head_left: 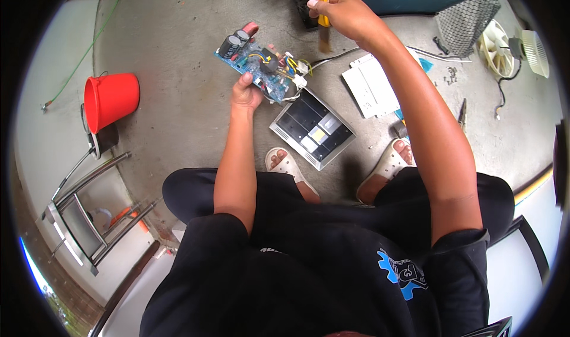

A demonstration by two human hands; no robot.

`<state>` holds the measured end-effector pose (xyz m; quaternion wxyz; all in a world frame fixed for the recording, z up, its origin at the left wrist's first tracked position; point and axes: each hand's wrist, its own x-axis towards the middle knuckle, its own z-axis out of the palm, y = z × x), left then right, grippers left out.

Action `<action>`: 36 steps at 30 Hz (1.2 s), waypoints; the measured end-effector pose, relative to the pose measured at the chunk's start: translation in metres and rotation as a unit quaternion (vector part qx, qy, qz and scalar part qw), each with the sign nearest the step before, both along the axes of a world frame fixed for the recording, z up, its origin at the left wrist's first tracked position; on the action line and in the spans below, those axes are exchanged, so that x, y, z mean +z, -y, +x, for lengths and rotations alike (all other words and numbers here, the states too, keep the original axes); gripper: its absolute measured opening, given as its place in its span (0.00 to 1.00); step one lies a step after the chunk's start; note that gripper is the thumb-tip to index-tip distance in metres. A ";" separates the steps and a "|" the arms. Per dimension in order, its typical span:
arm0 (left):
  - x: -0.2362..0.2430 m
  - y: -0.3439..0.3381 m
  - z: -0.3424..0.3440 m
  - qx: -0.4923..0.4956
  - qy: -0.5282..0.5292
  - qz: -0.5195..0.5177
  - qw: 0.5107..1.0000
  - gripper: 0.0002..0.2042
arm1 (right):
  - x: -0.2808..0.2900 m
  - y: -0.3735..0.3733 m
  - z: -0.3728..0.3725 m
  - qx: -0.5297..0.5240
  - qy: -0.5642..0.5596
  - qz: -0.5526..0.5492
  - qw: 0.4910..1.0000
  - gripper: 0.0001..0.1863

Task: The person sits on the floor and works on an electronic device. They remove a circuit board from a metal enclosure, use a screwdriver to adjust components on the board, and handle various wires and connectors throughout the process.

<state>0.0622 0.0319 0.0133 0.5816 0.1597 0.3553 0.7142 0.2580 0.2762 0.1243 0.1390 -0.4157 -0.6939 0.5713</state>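
Gripping the blue circuit board (254, 68) by its near edge, your left hand (246, 93) was curled around it at eleven o'clock from you. Your right hand (349, 15) was folded around a yellow-handled brush (323, 20), up at twelve o'clock, apart from the board. Wires (291, 64) stuck out of the board's three o'clock side, near the open tray (300, 114). A snag there could have pulled one loose, and a weak left grip could have dropped the board.
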 end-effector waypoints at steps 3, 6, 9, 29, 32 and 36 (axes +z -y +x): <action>0.004 -0.001 0.009 -0.010 0.021 -0.008 1.000 0.63 | -0.025 0.011 -0.004 0.011 -0.062 0.033 0.997 0.27; 0.008 -0.004 0.017 -0.006 -0.011 -0.036 0.999 0.67 | -0.033 0.019 -0.004 0.054 -0.072 0.028 0.996 0.26; 0.005 -0.018 0.026 -0.065 0.041 0.009 0.997 0.68 | -0.031 0.021 0.000 0.083 -0.145 -0.114 0.979 0.12; 0.004 -0.008 0.016 0.044 -0.046 -0.072 0.995 0.62 | -0.033 0.024 0.006 0.138 -0.224 -0.007 0.965 0.24; 0.003 -0.009 0.019 0.104 -0.062 -0.059 0.991 0.54 | -0.030 0.059 0.010 0.237 -0.088 0.214 0.944 0.46; -0.003 -0.005 0.019 0.100 -0.066 -0.034 0.992 0.46 | -0.023 0.072 0.005 0.300 0.045 0.155 0.940 0.36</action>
